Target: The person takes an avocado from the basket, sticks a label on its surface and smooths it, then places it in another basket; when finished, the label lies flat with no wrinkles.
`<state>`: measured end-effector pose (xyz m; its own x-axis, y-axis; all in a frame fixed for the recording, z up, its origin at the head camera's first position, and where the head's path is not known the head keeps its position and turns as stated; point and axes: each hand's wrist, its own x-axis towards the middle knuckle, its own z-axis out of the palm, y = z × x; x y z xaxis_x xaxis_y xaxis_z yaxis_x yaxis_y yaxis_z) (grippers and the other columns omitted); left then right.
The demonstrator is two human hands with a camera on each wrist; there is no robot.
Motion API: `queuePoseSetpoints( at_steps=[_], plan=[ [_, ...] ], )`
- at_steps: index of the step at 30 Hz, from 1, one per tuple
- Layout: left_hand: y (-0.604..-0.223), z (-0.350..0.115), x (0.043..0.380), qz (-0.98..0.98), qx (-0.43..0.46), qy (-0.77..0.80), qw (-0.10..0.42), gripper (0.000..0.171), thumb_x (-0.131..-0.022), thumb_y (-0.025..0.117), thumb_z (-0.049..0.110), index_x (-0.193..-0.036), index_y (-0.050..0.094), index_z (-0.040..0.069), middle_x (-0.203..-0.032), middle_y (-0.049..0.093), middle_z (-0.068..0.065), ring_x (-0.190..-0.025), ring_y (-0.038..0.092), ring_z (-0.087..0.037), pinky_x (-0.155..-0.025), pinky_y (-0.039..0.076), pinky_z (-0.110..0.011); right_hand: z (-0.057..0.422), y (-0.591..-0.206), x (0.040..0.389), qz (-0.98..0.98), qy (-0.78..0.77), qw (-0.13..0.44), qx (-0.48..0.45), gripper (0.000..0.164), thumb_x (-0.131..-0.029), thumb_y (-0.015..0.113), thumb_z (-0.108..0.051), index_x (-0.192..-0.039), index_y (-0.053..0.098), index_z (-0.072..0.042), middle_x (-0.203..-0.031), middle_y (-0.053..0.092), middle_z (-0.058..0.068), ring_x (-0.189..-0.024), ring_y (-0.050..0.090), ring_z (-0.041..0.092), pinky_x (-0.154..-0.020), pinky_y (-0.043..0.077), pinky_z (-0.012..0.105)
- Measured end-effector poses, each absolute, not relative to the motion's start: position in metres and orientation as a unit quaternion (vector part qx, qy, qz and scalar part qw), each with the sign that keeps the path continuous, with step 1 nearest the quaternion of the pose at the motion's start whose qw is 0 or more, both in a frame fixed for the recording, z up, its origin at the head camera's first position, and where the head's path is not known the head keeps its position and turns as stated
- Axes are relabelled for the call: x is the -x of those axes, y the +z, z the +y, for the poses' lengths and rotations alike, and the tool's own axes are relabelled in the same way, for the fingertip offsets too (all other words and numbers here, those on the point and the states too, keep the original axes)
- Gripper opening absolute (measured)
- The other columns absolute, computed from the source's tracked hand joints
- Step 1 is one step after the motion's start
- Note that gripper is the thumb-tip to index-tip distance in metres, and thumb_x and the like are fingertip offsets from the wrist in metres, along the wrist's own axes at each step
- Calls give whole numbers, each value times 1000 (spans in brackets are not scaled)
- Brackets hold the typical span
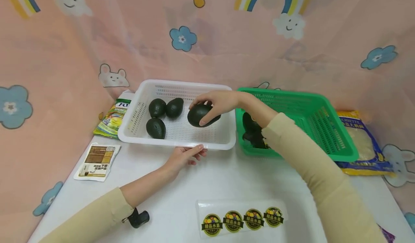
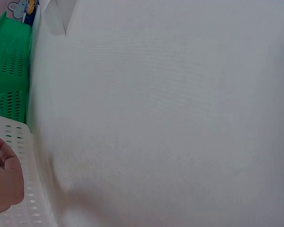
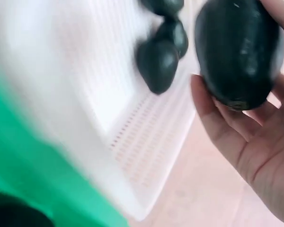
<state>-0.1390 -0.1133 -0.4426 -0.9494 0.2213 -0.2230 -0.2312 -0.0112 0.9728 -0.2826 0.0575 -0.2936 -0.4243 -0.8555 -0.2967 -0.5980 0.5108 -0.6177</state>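
My right hand [image 1: 217, 104] grips a dark green avocado [image 1: 201, 116] over the right half of the white plastic basket [image 1: 191, 144]. In the right wrist view this avocado [image 3: 239, 52] is large and close, with the stem end facing the palm. Three other avocados, among them a front one [image 1: 156, 128], lie together in the basket's left half. At the basket's front rim is my left hand [image 1: 181, 160], its thumb along the rim and its fingers curled below. In the left wrist view the same hand [image 2: 4, 182] shows beside the basket's perforated wall.
A green basket [image 1: 301, 118] stands right of the white one, with dark shapes partly behind my right forearm. A sheet of round labels [image 1: 241, 219] lies in front. Left are a green-yellow bag [image 1: 113, 118] and white packet [image 1: 98, 162]; far right, a blue-yellow bag [image 1: 363, 142].
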Motion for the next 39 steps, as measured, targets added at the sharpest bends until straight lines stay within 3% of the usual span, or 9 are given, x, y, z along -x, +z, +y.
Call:
queuePoseSetpoints(
  at_steps=[6, 14, 20, 26, 29, 32, 35, 39],
  plan=[
    [-443, -114, 141, 687, -11, 711, 152, 34, -97, 62, 26, -108, 70, -4, -87, 73, -1, -80, 60, -16, -70, 50, -26, 107, -302, 221, 813, -249, 250, 463, 60, -82, 78, -41, -133, 55, -20, -126, 57, -7, -109, 55, 13, -88, 50, 32],
    [-443, -115, 139, 696, 8, 701, 156, 37, -94, 65, 32, -106, 73, -2, -88, 73, -1, -81, 59, -15, -74, 50, -28, 141, -356, 144, 834, -245, 230, 438, 66, -79, 78, -49, -131, 56, -15, -124, 58, -10, -109, 54, 8, -90, 48, 31],
    [-442, -114, 137, 693, 6, 705, 150, 35, -93, 66, 32, -104, 73, 0, -88, 73, -1, -81, 59, -14, -73, 51, -27, 155, -408, 126, 860, -258, 187, 398, 66, -79, 79, -46, -131, 56, -13, -126, 58, -6, -113, 54, 9, -93, 48, 35],
    [-444, -114, 135, 696, -6, 699, 165, 41, -95, 62, 37, -108, 72, -1, -94, 72, -3, -85, 60, -17, -75, 51, -29, 165, -429, 125, 874, -269, 175, 366, 69, -81, 78, -45, -136, 52, -14, -132, 55, -3, -118, 53, 12, -93, 48, 38],
    [-448, -114, 125, 724, -59, 662, 187, 43, -99, 56, 39, -114, 69, 1, -102, 70, -6, -92, 60, -22, -78, 52, -31, 167, -433, 126, 872, -272, 176, 368, 71, -81, 78, -45, -139, 50, -14, -134, 54, -3, -120, 52, 12, -95, 47, 39],
    [-451, -111, 104, 776, -150, 581, 194, 37, -96, 61, 40, -114, 69, 9, -103, 68, -2, -94, 61, -21, -79, 52, -31, 168, -435, 126, 871, -269, 175, 372, 75, -80, 78, -45, -141, 47, -14, -136, 53, -3, -121, 51, 13, -96, 47, 41],
    [-453, -107, 78, 834, -259, 461, 160, 41, -85, 71, 51, -111, 67, 18, -105, 63, 7, -94, 58, -14, -79, 50, -28, 170, -434, 126, 874, -263, 172, 369, 79, -80, 79, -46, -144, 45, -14, -137, 52, -1, -122, 50, 14, -97, 46, 42],
    [-455, -101, 53, 868, -369, 320, 95, 66, -72, 75, 66, -116, 56, 22, -115, 52, 12, -102, 50, -7, -83, 48, -23, 171, -433, 128, 880, -263, 159, 362, 82, -78, 81, -43, -145, 43, -14, -138, 52, -1, -125, 49, 16, -99, 44, 43]
  ],
)
